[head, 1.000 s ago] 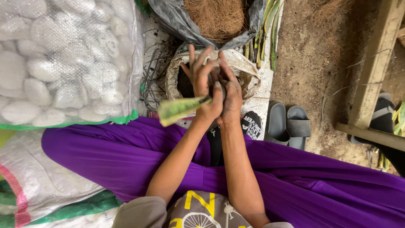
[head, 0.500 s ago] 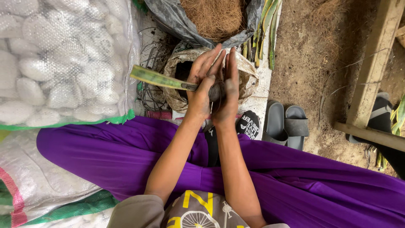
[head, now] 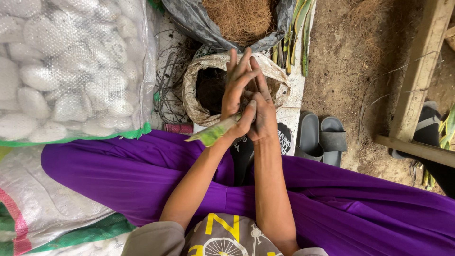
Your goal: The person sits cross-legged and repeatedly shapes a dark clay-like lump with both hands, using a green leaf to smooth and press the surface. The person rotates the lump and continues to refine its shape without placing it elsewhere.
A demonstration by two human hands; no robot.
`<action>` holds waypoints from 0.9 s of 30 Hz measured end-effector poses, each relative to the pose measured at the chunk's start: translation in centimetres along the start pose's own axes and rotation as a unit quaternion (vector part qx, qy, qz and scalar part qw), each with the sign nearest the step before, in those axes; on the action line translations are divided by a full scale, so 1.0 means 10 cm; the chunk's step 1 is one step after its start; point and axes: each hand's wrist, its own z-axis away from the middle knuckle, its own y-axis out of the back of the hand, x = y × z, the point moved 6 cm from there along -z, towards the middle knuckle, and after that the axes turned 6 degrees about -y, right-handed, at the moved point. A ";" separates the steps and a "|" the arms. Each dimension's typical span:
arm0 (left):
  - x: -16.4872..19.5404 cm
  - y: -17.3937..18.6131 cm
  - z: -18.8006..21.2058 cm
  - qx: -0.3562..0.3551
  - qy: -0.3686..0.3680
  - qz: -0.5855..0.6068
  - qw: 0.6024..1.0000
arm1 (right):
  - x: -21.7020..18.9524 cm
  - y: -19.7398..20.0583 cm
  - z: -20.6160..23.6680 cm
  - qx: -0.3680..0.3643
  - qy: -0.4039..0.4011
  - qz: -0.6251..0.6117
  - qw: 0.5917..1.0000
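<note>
My left hand (head: 238,87) and my right hand (head: 262,114) are pressed palm to palm over an open sack of dark soil (head: 199,102). A green leaf strip (head: 212,133) sticks out to the left from between the heels of my hands, pinched under my left thumb. Fingers of both hands point away from me, spread a little. My purple-clad legs (head: 118,175) are spread to either side below.
A clear woven bag of white stones (head: 66,66) fills the upper left. A grey bag of brown coconut fibre (head: 241,19) lies beyond the soil sack. Green leaf cuttings (head: 296,33), grey slippers (head: 320,138) and a wooden frame (head: 417,90) are on the right.
My hands have shifted slightly nearer and the leaf strip has swung from pointing up-left to angling down-left, sliding between my palms.
</note>
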 end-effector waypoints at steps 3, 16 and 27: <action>0.00 0.07 0.02 0.071 0.012 0.021 0.997 | 0.01 -0.01 0.00 0.033 0.034 0.044 0.998; -0.34 0.00 0.09 0.117 0.210 0.381 0.893 | -0.11 -0.10 0.08 0.056 0.191 0.227 0.953; -0.11 0.08 0.05 0.034 0.022 0.060 0.997 | 0.05 -0.11 0.04 0.022 0.095 0.201 0.975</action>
